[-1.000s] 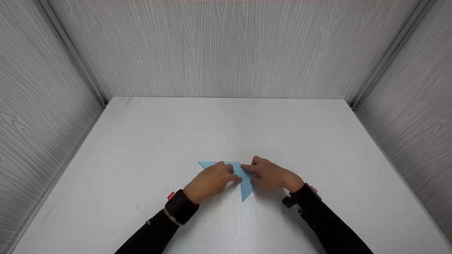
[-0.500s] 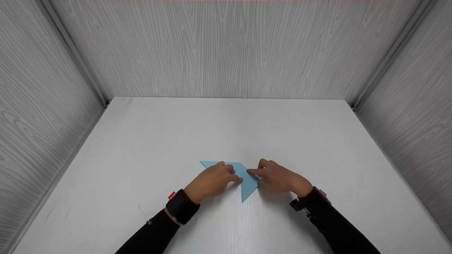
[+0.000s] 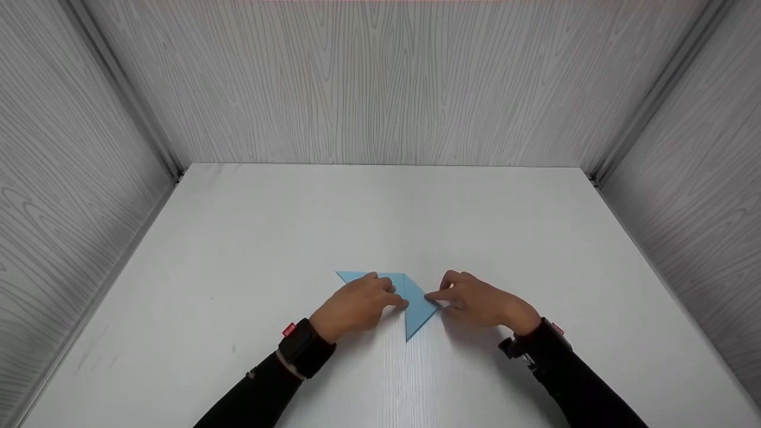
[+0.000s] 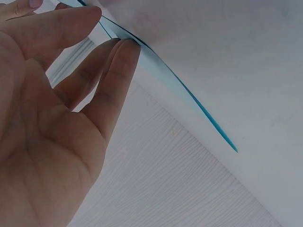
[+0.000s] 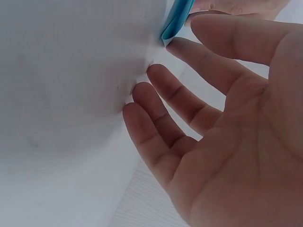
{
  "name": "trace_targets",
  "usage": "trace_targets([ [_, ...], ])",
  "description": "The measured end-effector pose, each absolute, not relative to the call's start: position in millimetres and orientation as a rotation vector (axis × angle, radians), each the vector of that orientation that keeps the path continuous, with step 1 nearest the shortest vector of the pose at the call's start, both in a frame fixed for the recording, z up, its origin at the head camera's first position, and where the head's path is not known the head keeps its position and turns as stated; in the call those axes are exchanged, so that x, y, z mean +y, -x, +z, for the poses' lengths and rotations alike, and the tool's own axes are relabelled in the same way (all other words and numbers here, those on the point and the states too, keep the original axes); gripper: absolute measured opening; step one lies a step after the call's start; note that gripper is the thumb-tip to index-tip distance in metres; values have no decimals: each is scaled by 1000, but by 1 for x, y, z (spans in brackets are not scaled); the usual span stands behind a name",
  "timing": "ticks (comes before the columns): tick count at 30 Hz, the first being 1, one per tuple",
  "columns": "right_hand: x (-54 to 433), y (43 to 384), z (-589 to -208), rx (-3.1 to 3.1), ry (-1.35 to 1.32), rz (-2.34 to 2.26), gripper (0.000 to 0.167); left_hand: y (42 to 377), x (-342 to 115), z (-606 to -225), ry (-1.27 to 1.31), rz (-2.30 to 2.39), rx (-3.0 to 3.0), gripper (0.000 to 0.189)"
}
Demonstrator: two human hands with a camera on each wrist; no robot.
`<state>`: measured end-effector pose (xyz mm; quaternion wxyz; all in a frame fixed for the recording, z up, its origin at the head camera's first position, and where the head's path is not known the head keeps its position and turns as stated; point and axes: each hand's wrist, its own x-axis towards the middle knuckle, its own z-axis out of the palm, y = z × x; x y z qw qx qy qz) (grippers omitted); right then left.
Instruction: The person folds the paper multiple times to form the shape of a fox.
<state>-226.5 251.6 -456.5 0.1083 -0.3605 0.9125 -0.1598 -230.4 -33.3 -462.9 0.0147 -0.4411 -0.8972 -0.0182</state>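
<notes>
A folded sheet of light blue paper (image 3: 418, 310) lies on the white table in the head view, one point out to the left and another toward me. My left hand (image 3: 358, 304) rests over its middle and left part, covering much of it, fingertips pressing down. Along the right slanting edge, my right hand (image 3: 486, 302) touches the paper with an extended index finger. The left wrist view has the paper's thin blue edge (image 4: 203, 109) running out beyond my fingertips. Seen from the right wrist, a rounded fold (image 5: 176, 22) sits by my index fingertip, and the other fingertips touch the tabletop.
The white table (image 3: 380, 220) extends around the paper on all sides. Grey wood-grain panels stand at the back (image 3: 380, 83), left (image 3: 59, 178) and right (image 3: 695, 178). Black straps with small devices (image 3: 306, 349) circle both wrists.
My right hand has slid right and toward me along the paper's slanting edge, uncovering more of that side. My left hand has stayed in place.
</notes>
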Motion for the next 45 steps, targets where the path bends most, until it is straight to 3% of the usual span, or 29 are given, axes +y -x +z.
trace_targets([
  [16,264,218,-454,2675,1116,-506,42,231,-31,-463,1349,-101,-2829,47],
  [45,274,201,-457,2756,1196,-395,53,231,-30,-462,1320,-153,-2879,46],
])
